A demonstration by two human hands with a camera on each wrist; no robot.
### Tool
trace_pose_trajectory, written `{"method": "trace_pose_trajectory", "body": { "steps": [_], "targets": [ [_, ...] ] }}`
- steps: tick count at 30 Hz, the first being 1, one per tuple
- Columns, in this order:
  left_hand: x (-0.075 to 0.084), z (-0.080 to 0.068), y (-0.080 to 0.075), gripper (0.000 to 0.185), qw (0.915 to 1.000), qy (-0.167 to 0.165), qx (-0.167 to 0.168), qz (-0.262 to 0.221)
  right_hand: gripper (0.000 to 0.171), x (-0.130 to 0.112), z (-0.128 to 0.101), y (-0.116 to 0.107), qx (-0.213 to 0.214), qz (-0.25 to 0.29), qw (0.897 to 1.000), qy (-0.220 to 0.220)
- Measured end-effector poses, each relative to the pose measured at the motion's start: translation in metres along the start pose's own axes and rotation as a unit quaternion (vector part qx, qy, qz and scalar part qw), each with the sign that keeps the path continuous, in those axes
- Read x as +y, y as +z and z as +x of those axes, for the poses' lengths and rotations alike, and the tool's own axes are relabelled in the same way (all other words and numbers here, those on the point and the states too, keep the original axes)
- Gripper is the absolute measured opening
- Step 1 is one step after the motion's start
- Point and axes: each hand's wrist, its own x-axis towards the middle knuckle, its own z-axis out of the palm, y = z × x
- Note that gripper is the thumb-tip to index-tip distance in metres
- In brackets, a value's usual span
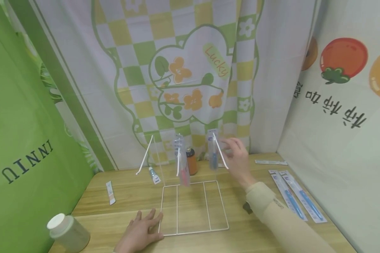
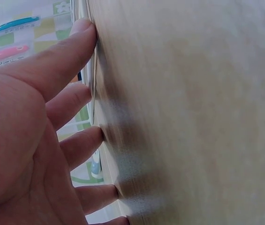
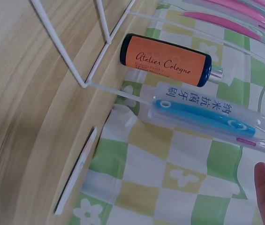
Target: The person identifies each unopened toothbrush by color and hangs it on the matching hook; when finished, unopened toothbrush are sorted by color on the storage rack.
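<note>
The head view alone shows the whole white wire rack point(image 1: 177, 211): its base lies flat on the wooden table point(image 1: 130, 200), and three prongs slope above it. A blue toothbrush pack point(image 1: 213, 156) hangs at the right prong; pink toothbrush packs point(image 1: 183, 169) hang at the middle one.

The right hand point(image 1: 235, 154) is beside the blue pack in the head view. The right wrist view shows its fingertips apart from the pack, fingers relaxed and holding nothing. The left hand point(image 1: 142, 226) is spread wide at the rack's left side, near the table's front edge; the left wrist view shows the thumb touching the wire and fingertips meeting the tabletop.

Only the right wrist view makes legible the "Atelier Cologne" label on the orange bottle point(image 3: 165, 61), and the Chinese characters on the blue pack. That pack is clear plastic, with a bright blue handle inside. Several pink handles show at the upper right there.

Only the head view shows two further blue toothbrush packs point(image 1: 297, 196) along the table's right edge, a pale jar point(image 1: 69, 233) by the front left corner, and a narrow sachet point(image 1: 110, 193) near the left edge.
</note>
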Motion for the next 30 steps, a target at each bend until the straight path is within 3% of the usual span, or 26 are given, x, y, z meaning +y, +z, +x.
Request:
{"method": "trace_pose_trajectory", "body": {
  "steps": [7,12,17,23,30],
  "targets": [
    [0.000,0.000,0.001,0.080,1.0000,0.001,-0.001,-0.001,0.050,0.014,-0.008,-0.022,0.007,-0.016,1.000,-0.003],
    [0.000,0.000,0.000,0.080,1.0000,0.000,0.001,0.002,0.051,0.038,-0.018,-0.049,-0.022,-0.051,0.998,0.036],
    [0.000,0.000,0.001,0.080,1.0000,-0.001,0.002,0.002,0.048,0.070,-0.034,-0.082,-0.075,-0.085,0.989,0.096],
    [-0.001,0.000,0.002,0.081,1.0000,0.001,0.001,0.006,0.049,0.102,-0.048,-0.126,-0.156,-0.139,0.965,0.160],
    [-0.001,0.000,0.001,0.081,1.0000,-0.001,0.001,0.007,0.055,0.129,-0.062,-0.163,-0.269,-0.172,0.924,0.209]
  ]
}}
